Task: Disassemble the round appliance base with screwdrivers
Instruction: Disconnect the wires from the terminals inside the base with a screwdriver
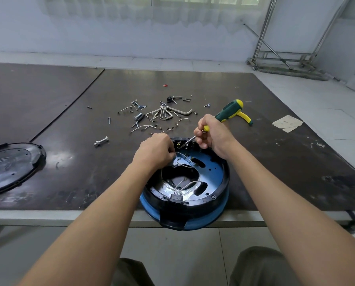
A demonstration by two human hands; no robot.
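Gripping screwdriver point(228, 111), right hand point(213, 133) over base point(217, 176), left hand point(154, 150) pinching wire point(183, 156).

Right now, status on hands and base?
Right hand grips screwdriver, tip at far rim of base. Left hand pinches wire inside it. Loose wires cross the opening; base overhangs table edge.
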